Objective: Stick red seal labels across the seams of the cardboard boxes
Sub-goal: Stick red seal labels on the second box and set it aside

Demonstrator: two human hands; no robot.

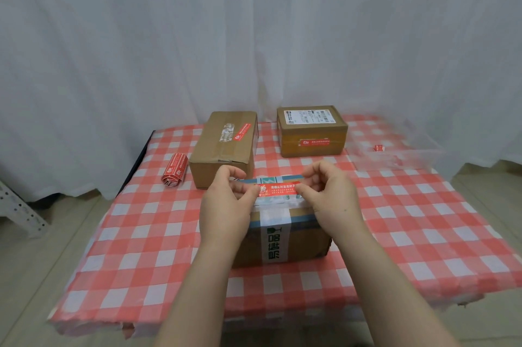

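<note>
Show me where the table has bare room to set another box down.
Bare checked tablecloth lies right of the near box, below the clear bag, and left of it, in front of the label bundle. Crowded: the back, with the left box and right box, and the middle, where the left hand and right hand pinch the red seal label.

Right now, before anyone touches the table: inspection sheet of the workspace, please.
Surface: table under a red-and-white checked cloth.
Job's things: near box, with a red label held over its taped top; back-left box and back-right box, each already labelled; bundle of spare labels at left.
Clutter: clear plastic bag at right, with a red scrap on it.
Hands: left hand and right hand each pinch one end of the red label.
Cables: nothing seen.
Surroundings: white curtain, pale floor, metal rack at far left.
</note>
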